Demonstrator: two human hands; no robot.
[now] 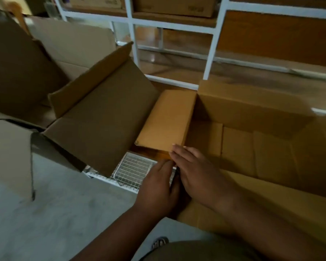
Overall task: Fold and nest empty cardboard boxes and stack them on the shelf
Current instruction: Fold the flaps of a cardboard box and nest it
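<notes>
Folding the side flap (167, 119) of the large open box (252, 144) on the floor is the step in hand — both hands, the left hand (158, 187) and right hand (194, 172), lie flat-fingered at its near corner, pinching nothing. Better to press along the crease evenly — the white shelf (211, 51) waits behind, a second open box (102, 113) beside.

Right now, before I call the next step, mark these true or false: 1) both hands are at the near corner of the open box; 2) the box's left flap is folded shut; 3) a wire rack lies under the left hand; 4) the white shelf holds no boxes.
1) True: the left hand and right hand meet at the near corner of the open box.
2) False: the left flap stands open.
3) True: a wire rack lies there.
4) False: the white shelf carries a carton.
</notes>
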